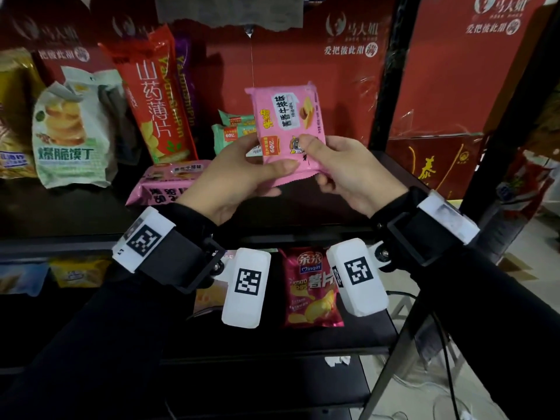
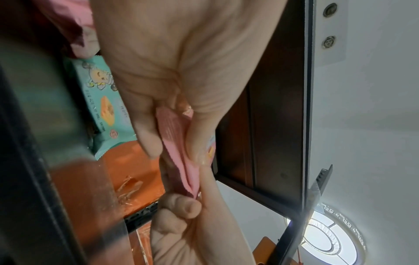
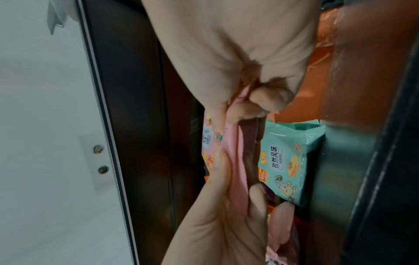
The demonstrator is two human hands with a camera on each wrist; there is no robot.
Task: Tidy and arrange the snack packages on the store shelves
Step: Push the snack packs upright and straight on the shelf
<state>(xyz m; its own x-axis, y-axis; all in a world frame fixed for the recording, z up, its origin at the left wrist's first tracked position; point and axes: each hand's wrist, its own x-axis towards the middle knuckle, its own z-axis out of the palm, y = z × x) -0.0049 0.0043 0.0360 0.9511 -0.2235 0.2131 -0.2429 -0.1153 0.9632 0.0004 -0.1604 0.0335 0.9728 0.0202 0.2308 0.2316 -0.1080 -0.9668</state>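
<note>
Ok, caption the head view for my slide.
Both hands, left and right, hold a pink snack packet before the shelf.

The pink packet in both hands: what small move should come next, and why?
Probably turn the pink packet the right way up, then set it on the shelf. Its print reads upside down, and the left hand and right hand pinch its lower edge above the pink packets lying flat.

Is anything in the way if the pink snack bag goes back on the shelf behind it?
Partly. Both hands, left hand and right hand, hold the pink packet above the shelf. Two green packets stand right behind it; the bare shelf in front looks free.
</note>
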